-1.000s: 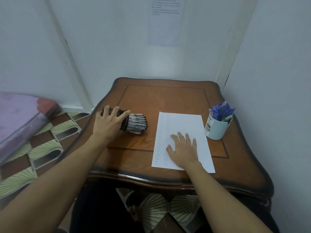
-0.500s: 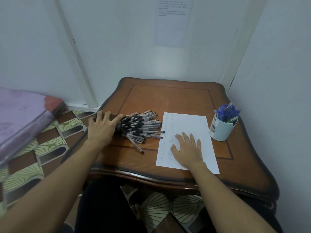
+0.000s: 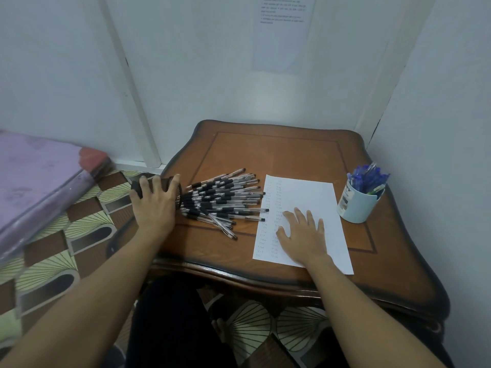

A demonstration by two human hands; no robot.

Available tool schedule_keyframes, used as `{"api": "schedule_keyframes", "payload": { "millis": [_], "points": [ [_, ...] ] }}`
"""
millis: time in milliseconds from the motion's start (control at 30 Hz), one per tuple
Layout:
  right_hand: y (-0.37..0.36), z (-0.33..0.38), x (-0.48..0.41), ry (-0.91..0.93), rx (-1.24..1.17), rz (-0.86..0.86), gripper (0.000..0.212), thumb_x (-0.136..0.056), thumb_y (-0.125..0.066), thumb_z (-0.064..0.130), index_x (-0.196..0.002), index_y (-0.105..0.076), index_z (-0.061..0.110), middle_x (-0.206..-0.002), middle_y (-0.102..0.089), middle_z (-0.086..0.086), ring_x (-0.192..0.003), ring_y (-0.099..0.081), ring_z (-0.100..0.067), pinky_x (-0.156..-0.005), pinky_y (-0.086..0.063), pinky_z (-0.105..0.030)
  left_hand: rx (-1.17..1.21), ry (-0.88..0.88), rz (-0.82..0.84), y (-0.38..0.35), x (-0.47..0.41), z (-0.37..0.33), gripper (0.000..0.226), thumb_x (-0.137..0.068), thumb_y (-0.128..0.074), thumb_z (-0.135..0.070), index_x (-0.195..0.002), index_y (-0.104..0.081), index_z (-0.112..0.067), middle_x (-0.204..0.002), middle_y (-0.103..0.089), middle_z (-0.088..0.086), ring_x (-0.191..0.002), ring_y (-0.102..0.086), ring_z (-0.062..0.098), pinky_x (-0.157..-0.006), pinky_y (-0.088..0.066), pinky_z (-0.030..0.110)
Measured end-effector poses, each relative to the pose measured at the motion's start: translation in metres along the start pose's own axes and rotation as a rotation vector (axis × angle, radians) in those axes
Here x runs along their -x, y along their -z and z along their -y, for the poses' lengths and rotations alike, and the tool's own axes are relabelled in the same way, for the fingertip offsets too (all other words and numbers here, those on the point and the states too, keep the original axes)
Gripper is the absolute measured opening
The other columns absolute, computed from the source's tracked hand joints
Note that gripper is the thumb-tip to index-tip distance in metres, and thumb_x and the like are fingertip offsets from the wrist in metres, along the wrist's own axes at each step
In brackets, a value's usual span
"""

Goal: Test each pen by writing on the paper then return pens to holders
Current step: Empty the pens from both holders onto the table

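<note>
Item: wooden surface point(image 3: 279, 155), brown with a dark inlaid border, set in a corner of pale walls.

Left hand point(image 3: 156, 205): grip curled over a dark mesh holder point(image 3: 176, 193) lying on its side at the left edge of the surface, mouth turned right.

Black-capped pens point(image 3: 223, 200): a large fanned pile of clear-barrelled pens spilled from the holder's mouth across the surface, tips pointing right; the farthest-reaching tips touch or overlap the left edge of the paper. A few pens splay toward the near side.

Paper point(image 3: 313, 197): one white sheet, right of centre, with columns of small written marks down its left part.

Right hand point(image 3: 303, 235): flat on the near part of the paper, palm down, fingers spread, pinching nothing.

White cup point(image 3: 356, 205): upright at the right edge, just beside the paper, holding a bunch of blue pens point(image 3: 368, 177).

Surroundings: printed notice point(image 3: 284, 11) on the far wall; purple mattress point(image 3: 34, 176) on the patterned floor point(image 3: 79, 235) at left.
</note>
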State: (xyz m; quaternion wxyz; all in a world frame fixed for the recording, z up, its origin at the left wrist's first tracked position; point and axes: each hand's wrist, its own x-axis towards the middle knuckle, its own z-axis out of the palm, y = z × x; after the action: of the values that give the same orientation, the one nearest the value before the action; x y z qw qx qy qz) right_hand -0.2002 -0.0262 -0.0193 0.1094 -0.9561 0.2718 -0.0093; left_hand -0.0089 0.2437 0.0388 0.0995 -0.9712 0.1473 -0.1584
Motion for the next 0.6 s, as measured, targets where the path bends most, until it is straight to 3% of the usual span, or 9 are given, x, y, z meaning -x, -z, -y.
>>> {"api": "schedule_keyframes", "payload": {
  "millis": [133,267,367,600],
  "points": [
    [0.0,-0.001,0.0,0.007,-0.028,0.006,0.06,-0.1,-0.031,0.059,-0.155,-0.023,0.037,-0.167,-0.008,0.002,-0.154,-0.001,-0.029,-0.12,0.005,-0.055,0.156,0.119,-0.009,-0.006,0.001,-0.001,0.089,-0.086,-0.069,-0.013,-0.155,-0.017,-0.035,-0.15,-0.03,0.018,-0.139,-0.025,0.044,-0.098,-0.038,0.063],
    [0.002,-0.002,-0.001,0.004,-0.038,0.016,0.059,-0.1,-0.032,0.06,-0.154,-0.023,0.038,-0.167,-0.008,0.003,-0.154,-0.001,-0.029,-0.12,0.005,-0.055,0.333,0.183,-0.109,-0.005,-0.002,-0.008,0.09,-0.083,-0.073,-0.02,-0.153,-0.019,-0.033,-0.149,-0.035,0.017,-0.134,-0.034,0.044,-0.097,-0.034,0.067],
    [0.005,-0.002,-0.003,-0.004,-0.06,0.032,0.057,-0.1,-0.033,0.058,-0.153,-0.025,0.038,-0.167,-0.01,0.003,-0.154,-0.003,-0.028,-0.121,0.003,-0.055,0.405,0.119,-0.236,0.0,-0.004,-0.02,0.09,-0.077,-0.072,-0.018,-0.153,-0.022,-0.027,-0.145,-0.039,0.016,-0.129,-0.04,0.042,-0.1,-0.029,0.07],
    [0.016,-0.007,-0.007,0.024,-0.104,-0.052,0.046,-0.097,-0.045,0.055,-0.14,-0.045,0.04,-0.157,-0.034,0.005,-0.144,-0.026,-0.02,-0.117,-0.013,-0.051,0.716,-0.057,-0.387,0.017,-0.011,-0.08,0.101,-0.077,-0.08,-0.038,-0.153,-0.015,-0.028,-0.142,-0.047,0.008,-0.127,-0.035,0.029,-0.095,-0.032,0.058]
  ]
}}
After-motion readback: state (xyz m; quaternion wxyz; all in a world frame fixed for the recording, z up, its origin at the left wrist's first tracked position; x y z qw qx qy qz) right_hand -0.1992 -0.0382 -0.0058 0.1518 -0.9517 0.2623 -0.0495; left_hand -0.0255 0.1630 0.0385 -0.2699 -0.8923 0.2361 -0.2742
